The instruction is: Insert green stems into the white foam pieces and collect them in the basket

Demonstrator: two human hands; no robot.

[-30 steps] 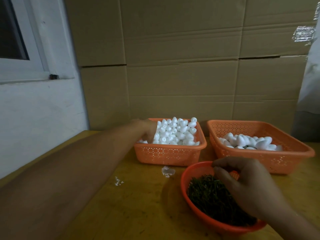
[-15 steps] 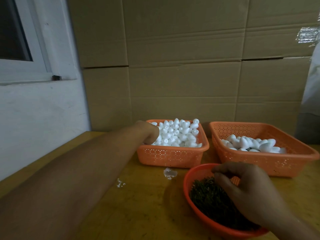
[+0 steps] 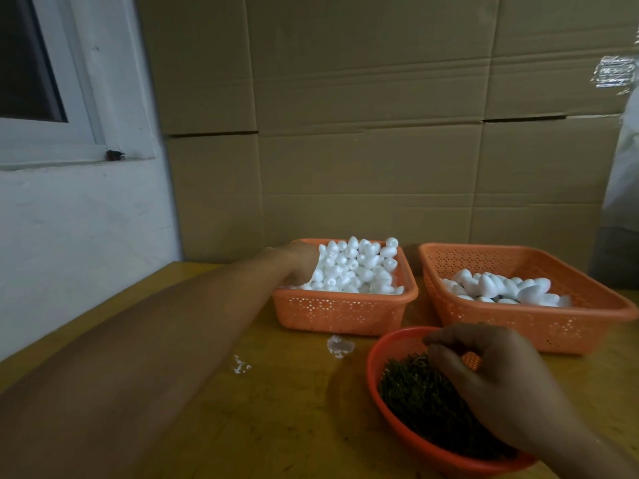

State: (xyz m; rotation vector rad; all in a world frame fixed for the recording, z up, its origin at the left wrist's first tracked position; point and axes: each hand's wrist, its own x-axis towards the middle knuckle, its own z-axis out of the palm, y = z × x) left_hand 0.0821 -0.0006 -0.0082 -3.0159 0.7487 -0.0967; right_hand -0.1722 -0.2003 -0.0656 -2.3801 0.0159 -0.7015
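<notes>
My left hand [image 3: 296, 261] reaches into the left orange basket [image 3: 342, 314], which is heaped with small white foam pieces [image 3: 356, 267]. Its fingers are buried among the pieces and hidden. My right hand [image 3: 494, 378] hovers over a round red bowl [image 3: 375, 357] full of dark green stems [image 3: 415, 392]. Its fingers are curled, and the thumb and fingertips pinch at the top of the stem pile. The right orange basket [image 3: 539, 333] holds larger white foam pieces [image 3: 501, 288].
The baskets and bowl stand on a yellow wooden table [image 3: 276, 409]. Small white scraps [image 3: 340, 345] lie in front of the left basket. Stacked cardboard boxes [image 3: 363, 150] form a wall behind, and a white wall with a window [image 3: 52, 98] stands at the left.
Both hands keep their places. The right fingertips have drawn a little closer together over the stems. The view has shifted slightly.
</notes>
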